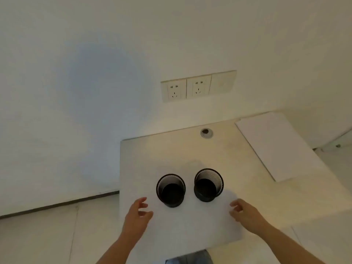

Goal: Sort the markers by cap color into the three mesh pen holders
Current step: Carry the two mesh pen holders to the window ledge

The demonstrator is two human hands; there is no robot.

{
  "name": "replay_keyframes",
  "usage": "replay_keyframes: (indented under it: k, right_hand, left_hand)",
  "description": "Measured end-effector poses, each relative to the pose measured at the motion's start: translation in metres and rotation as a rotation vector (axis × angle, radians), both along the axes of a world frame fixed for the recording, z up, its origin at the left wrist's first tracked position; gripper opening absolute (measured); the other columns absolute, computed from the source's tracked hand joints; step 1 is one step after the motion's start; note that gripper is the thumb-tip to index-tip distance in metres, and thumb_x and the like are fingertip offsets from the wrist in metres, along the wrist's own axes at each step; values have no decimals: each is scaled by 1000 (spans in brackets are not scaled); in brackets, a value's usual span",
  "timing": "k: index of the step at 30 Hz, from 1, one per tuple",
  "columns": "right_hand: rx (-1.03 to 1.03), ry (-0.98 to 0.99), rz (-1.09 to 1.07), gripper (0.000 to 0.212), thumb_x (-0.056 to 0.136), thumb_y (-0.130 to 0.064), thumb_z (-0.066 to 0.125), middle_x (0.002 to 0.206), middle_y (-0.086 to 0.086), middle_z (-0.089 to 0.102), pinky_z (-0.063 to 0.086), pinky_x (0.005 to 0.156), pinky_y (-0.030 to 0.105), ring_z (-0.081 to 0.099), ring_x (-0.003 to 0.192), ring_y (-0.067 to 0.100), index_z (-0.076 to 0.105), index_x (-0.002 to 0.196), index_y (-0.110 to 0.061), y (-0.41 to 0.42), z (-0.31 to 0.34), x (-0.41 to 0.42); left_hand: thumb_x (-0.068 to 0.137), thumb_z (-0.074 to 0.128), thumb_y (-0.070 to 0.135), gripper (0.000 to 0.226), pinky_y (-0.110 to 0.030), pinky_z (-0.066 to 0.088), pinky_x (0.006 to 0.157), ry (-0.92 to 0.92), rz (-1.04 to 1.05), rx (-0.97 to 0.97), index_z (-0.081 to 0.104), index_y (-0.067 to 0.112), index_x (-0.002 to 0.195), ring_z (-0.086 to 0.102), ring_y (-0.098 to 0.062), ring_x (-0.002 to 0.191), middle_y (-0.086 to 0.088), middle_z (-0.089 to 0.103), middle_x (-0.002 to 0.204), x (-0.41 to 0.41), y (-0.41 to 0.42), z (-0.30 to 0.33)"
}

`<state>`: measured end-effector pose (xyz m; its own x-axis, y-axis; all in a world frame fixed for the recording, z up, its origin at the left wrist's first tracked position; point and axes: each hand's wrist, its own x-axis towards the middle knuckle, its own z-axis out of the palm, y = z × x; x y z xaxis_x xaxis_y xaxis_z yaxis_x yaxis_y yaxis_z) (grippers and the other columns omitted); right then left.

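Standing upright side by side: two black mesh pen holders (170, 190) (208, 185); left grip (136, 216), right grip (244, 213) apart, holding nothing.

2 black metal-mesh holders (170, 189), matt tabletop (238, 168)

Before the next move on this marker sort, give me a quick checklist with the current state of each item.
1. Three mesh holders on the desk: not ok. Only the left holder and right holder are in view.
2. Holders upright and apart: ok, both stand on their bases with a gap between them.
3. Holders empty: ok, only their dark bottoms show inside.
4. Markers within sight: not ok, none visible anywhere in the view.
5. Left hand free: ok, fingers relaxed, holding nothing.
6. Right hand free: ok, fingers loosely curled, holding nothing.
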<state>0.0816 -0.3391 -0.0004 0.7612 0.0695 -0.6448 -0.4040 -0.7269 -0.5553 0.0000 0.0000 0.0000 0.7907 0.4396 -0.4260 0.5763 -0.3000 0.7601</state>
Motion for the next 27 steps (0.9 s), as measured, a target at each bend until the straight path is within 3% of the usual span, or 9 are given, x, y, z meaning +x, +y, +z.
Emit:
replay_keyframes:
  k: [4, 7, 12, 16, 20, 23, 27]
  right_hand:
    - [82, -80, -7, 48, 80, -13, 70, 106, 3, 52, 37, 73, 25, 51, 82, 20, 46, 121, -17, 10, -6, 15]
    - [202, -145, -24, 70, 74, -9, 76, 119, -1, 46, 40, 81, 27, 49, 95, 18, 38, 132, -15, 24, -10, 20]
    - [255, -275, -20, 80, 65, -8, 82, 126, -2, 47, 35, 90, 23, 47, 111, 14, 39, 132, -14, 43, -15, 28]
    - [338, -345, -71, 85, 55, -8, 88, 116, -16, 50, 34, 83, 2, 48, 109, 5, 39, 120, -32, 53, -16, 26]
    - [388, -401, -123, 81, 45, -18, 88, 116, -11, 55, 41, 89, 18, 54, 109, 6, 44, 109, -41, 65, -8, 27]
    - [377, -406, -139, 75, 43, -28, 86, 111, -14, 58, 44, 84, 18, 57, 104, 4, 45, 105, -42, 73, -2, 28]
    - [318, -357, -167, 78, 49, -20, 89, 107, -9, 54, 42, 77, 17, 55, 101, 13, 44, 112, -28, 77, 2, 29]
  left_hand:
    - [72, 78, 15, 80, -26, 46, 83, 9, -187, -1, 34, 23, 138, 53, -14, 101, 3, 43, 122, 16, -20, -14]
    - [64, 84, 20, 99, -25, 42, 89, -94, -230, 36, 24, 27, 142, 47, -7, 108, 8, 33, 128, 22, -26, -23]
    - [55, 89, 27, 116, -29, 37, 102, -153, -170, -32, 15, 32, 145, 39, -8, 126, 9, 34, 141, 36, -38, -27]
    - [46, 90, 20, 110, -35, 40, 104, -232, -37, -158, 30, 23, 138, 47, -12, 125, 3, 49, 135, 46, -52, -27]
    - [43, 88, 32, 93, -29, 46, 95, -251, 17, -147, 41, 30, 124, 54, -5, 114, 13, 56, 122, 50, -60, -21]
    - [41, 86, 34, 92, -26, 44, 93, -228, 81, -157, 41, 33, 121, 55, -6, 111, 20, 54, 116, 47, -61, -14]
    - [49, 89, 25, 92, -25, 40, 94, -179, 181, -119, 41, 22, 128, 50, -11, 115, 10, 51, 122, 39, -54, -1]
